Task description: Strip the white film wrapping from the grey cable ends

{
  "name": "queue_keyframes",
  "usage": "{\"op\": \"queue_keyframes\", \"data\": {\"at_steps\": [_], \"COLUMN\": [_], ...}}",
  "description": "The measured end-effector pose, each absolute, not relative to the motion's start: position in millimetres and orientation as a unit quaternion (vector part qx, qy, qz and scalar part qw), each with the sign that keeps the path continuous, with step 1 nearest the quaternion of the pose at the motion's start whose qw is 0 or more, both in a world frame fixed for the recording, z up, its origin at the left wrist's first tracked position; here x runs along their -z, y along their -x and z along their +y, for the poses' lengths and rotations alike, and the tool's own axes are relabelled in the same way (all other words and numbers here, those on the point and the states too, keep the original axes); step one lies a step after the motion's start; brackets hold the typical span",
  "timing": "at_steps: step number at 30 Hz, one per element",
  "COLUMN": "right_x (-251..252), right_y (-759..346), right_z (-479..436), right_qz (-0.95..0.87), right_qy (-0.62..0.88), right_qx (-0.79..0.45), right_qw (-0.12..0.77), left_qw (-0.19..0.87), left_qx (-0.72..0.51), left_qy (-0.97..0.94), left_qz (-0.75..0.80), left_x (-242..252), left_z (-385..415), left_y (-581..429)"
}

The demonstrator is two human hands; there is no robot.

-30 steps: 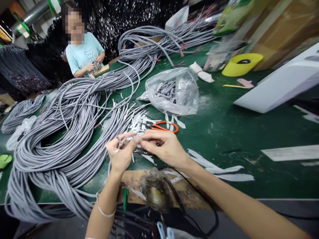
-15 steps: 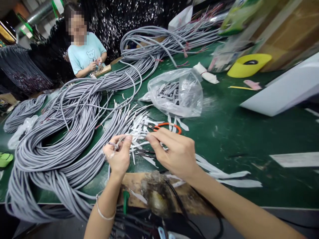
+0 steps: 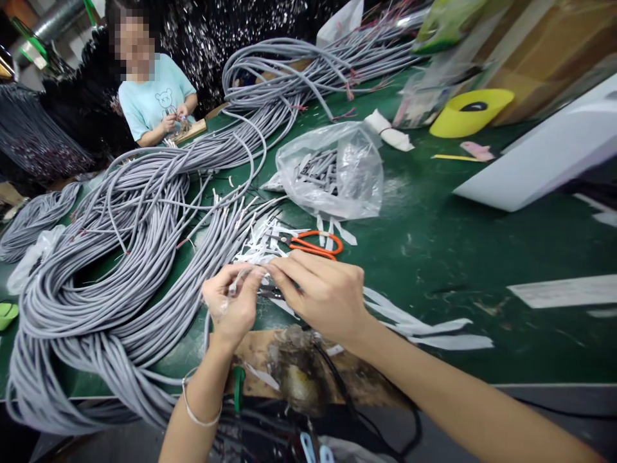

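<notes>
My left hand (image 3: 232, 307) is closed, its thumb and fingers pinching a grey cable (image 3: 236, 283) near its end. My right hand (image 3: 324, 292) is closed too, with thumb and fingertips meeting the left fingertips at the cable's tip. The exact contact there is hidden by the fingers. Just beyond my hands lie cut white strips (image 3: 258, 247) and scissors with orange handles (image 3: 317, 243). A dark tool (image 3: 270, 292) shows partly between my hands. Below them, a soiled metal device (image 3: 297, 373) sits on a wooden board (image 3: 258, 347).
Large coils of grey cable (image 3: 110, 257) cover the left side. A clear plastic bag (image 3: 361, 173) of short grey pieces stands behind the scissors. Long white strips (image 3: 434, 331) lie at right, near a yellow visor-like object (image 3: 470, 112). A co-worker (image 3: 161, 96) sits across the green table (image 3: 434, 257).
My right hand has moved left and its fingertips now meet those of my left hand at the cable end. The whole view has shifted slightly.
</notes>
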State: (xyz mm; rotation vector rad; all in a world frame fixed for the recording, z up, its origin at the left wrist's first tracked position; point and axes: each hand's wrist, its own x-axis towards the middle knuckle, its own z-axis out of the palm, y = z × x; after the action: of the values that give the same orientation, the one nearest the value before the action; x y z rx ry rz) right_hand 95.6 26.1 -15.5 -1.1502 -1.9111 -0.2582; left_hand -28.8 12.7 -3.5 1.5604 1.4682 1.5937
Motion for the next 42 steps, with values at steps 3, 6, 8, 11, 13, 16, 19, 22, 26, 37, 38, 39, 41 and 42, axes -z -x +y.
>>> {"op": "queue_keyframes", "data": {"at_steps": [3,6,8,11,13,16,19,22,26,37,38,39,41,42], "right_x": [18.9,19.3,16.8,11.7,9.4,8.4,8.1,7.3,5.6,2.8,3.2,3.7,4.9,5.5], "right_y": [-95.6,-97.3,-98.6,-99.1,-98.4,-96.6,-94.0,-91.3,-89.9,-92.1,-91.9,-91.7,-91.7,-91.9], "right_z": [29.9,33.0,32.7,29.4,27.3,26.1,26.8,27.2,26.9,28.4,28.8,29.1,29.3,29.3], "right_qz": [-0.761,-0.729,-0.707,-0.701,-0.699,-0.684,-0.664,-0.655,-0.630,-0.590,-0.587,-0.585,-0.589,-0.597], "right_qy": [0.501,0.535,0.525,0.476,0.459,0.456,0.444,0.425,0.408,0.432,0.436,0.438,0.436,0.432], "right_qx": [0.114,0.093,0.064,0.010,-0.031,-0.105,-0.222,-0.330,-0.420,-0.457,-0.455,-0.452,-0.442,-0.430], "right_qw": [0.396,0.417,0.469,0.532,0.547,0.559,0.559,0.530,0.510,0.506,0.509,0.511,0.517,0.521], "left_qw": [0.272,0.304,0.326,0.380,0.421,0.456,0.454,0.442,0.414,0.322,0.322,0.324,0.332,0.336], "left_qx": [-0.553,-0.581,-0.623,-0.657,-0.655,-0.652,-0.649,-0.634,-0.620,-0.558,-0.555,-0.552,-0.546,-0.541], "left_qy": [-0.611,-0.561,-0.488,-0.421,-0.416,-0.417,-0.414,-0.424,-0.467,-0.582,-0.585,-0.587,-0.589,-0.591], "left_qz": [0.496,0.506,0.518,0.497,0.469,0.439,0.449,0.472,0.475,0.496,0.496,0.495,0.495,0.495], "left_x": [2.5,2.6,3.9,5.6,5.3,3.7,3.6,6.5,11.2,7.6,8.4,9.2,10.2,10.1], "left_z": [10.2,12.4,15.8,19.9,20.6,19.5,18.1,18.1,19.9,16.4,16.6,16.7,16.9,16.9], "left_y": [28.2,30.1,32.3,34.9,35.2,34.3,33.4,33.4,34.0,32.5,32.8,33.2,33.8,33.9]}}
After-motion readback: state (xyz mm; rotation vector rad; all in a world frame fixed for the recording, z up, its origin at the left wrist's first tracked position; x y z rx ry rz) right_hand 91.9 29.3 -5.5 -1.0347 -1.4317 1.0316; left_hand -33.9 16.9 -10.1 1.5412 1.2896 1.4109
